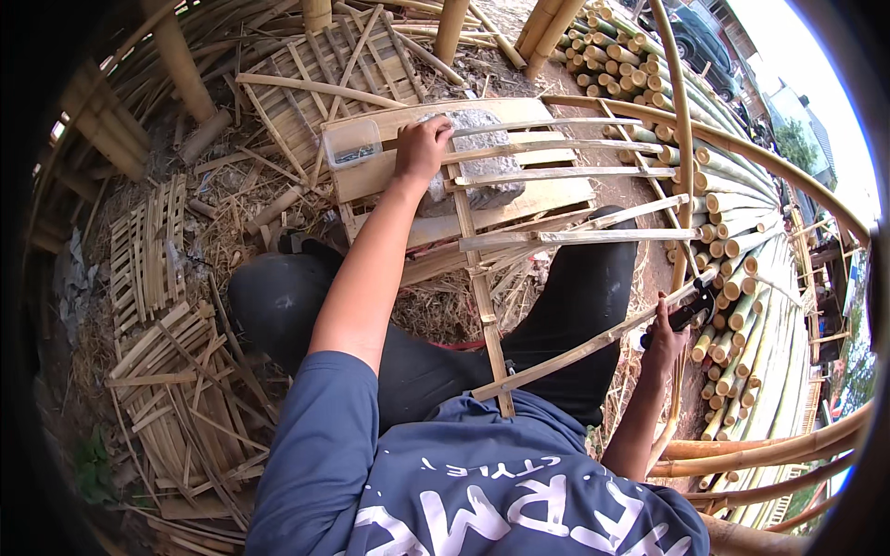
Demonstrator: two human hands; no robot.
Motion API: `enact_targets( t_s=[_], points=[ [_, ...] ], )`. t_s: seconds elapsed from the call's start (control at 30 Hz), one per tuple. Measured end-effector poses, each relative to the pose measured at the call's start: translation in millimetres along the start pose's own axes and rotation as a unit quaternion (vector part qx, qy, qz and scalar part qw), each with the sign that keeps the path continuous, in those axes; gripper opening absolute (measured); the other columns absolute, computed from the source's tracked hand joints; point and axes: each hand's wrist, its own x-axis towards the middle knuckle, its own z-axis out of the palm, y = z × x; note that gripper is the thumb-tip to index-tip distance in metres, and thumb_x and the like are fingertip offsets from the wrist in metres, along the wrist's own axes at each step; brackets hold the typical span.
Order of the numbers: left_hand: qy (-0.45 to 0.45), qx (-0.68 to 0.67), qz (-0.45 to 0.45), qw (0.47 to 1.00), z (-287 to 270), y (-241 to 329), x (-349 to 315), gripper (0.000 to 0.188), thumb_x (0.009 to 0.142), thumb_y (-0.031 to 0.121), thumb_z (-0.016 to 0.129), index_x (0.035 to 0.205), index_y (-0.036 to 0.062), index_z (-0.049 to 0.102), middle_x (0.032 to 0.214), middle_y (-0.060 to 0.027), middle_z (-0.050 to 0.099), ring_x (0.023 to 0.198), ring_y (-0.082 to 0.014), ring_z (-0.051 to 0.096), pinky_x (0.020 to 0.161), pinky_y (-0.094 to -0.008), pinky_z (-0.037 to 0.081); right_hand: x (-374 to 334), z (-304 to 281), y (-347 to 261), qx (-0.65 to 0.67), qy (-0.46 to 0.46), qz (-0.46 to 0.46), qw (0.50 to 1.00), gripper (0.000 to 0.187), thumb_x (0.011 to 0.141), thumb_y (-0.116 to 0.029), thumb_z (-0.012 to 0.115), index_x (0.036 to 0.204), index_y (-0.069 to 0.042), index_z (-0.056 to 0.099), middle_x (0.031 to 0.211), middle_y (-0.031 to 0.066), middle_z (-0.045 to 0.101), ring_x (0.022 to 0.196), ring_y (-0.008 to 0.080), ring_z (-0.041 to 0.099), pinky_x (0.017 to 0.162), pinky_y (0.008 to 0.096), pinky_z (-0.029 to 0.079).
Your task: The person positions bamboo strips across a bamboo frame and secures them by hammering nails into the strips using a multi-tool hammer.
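My left hand [425,150] is closed, fingers pinched together by the end of the top slat; what they hold is hidden. Under it lies a rough grey stone block [487,167] on a wooden board [362,181]. A ladder-like frame of bamboo slats [561,173] reaches from the stone across my lap, its crosspiece [482,296] pointing toward my belly. At right, my right hand [666,345] is wrapped round a black tool [691,313] whose kind I cannot make out. Its thumb is up against the lowest slat [579,350], which slants across my right thigh.
A clear plastic box [352,142] with small metal pieces sits on the board, left of my hand. Cut bamboo poles [732,250] are stacked at right. Slatted panels [148,250] and loose strips [195,408] lie at left. Upright bamboo posts [176,60] stand behind.
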Motion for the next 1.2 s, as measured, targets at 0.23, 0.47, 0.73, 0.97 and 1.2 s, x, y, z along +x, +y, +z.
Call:
enact_targets(
  t_s=[0.23, 0.47, 0.73, 0.97, 1.2],
  points=[
    [0.025, -0.008, 0.001, 1.0, 1.9, -3.0, -2.0, 0.011, 0.086, 0.016, 0.074, 0.093, 0.009, 0.076, 0.083, -0.0123, 0.075, 0.077, -0.0333, 0.072, 0.075, -0.0434, 0.055, 7.0, 4.0, -14.6, -0.05, 0.001, 0.011, 0.999, 0.021, 0.092, -0.01, 0.076, 0.085, -0.01, 0.056, 0.1, 0.0097, 0.074, 0.052, 0.004, 0.047, 0.046, 0.0209, 0.034],
    [0.007, 0.02, 0.001, 1.0, 2.5, -7.9, -3.0, 0.011, 0.087, 0.017, 0.074, 0.095, 0.0097, 0.076, 0.084, -0.0111, 0.076, 0.078, -0.0326, 0.072, 0.075, -0.0433, 0.056, 5.2, 6.1, 2.1, -0.1, 0.017, 0.024, 0.995, 0.025, 0.091, -0.018, 0.079, 0.085, -0.01, 0.056, 0.063, -0.0041, 0.051, 0.048, 0.0064, 0.045, 0.044, 0.024, 0.032],
    [-0.025, 0.024, -0.024, 0.999, -2.7, 7.2, -2.4, 0.014, 0.087, 0.012, 0.073, 0.099, 0.0046, 0.075, 0.088, -0.0151, 0.076, 0.082, -0.0328, 0.074, 0.077, -0.0396, 0.057, 14.6, -1.2, 15.2, -0.065, -0.029, 0.028, 0.997, 0.015, 0.094, -0.014, 0.075, 0.102, -0.003, 0.068, 0.069, -0.0041, 0.055, 0.053, 0.0041, 0.046, 0.048, 0.0222, 0.034],
    [-0.006, 0.076, -0.001, 0.997, -7.7, 9.0, -1.0, 0.014, 0.086, 0.014, 0.074, 0.097, 0.0053, 0.075, 0.088, -0.0138, 0.076, 0.081, -0.0317, 0.074, 0.074, -0.0389, 0.058, 9.7, 7.9, 23.6, -0.116, -0.001, 0.059, 0.992, 0.018, 0.094, -0.016, 0.076, 0.089, -0.008, 0.061, 0.065, -0.0044, 0.051, 0.048, 0.0042, 0.043, 0.043, 0.0219, 0.032],
    [-0.041, 0.133, 0.032, 0.99, -12.2, 15.9, 1.4, 0.01, 0.087, 0.017, 0.074, 0.095, 0.0113, 0.077, 0.081, -0.0112, 0.075, 0.078, -0.0311, 0.072, 0.081, -0.0425, 0.051, 15.3, 3.8, 48.5, -0.093, -0.027, 0.055, 0.994, 0.018, 0.095, -0.02, 0.075, 0.094, -0.009, 0.061, 0.061, -0.0063, 0.045, 0.044, 0.0041, 0.039, 0.04, 0.0226, 0.029]
  ],
)
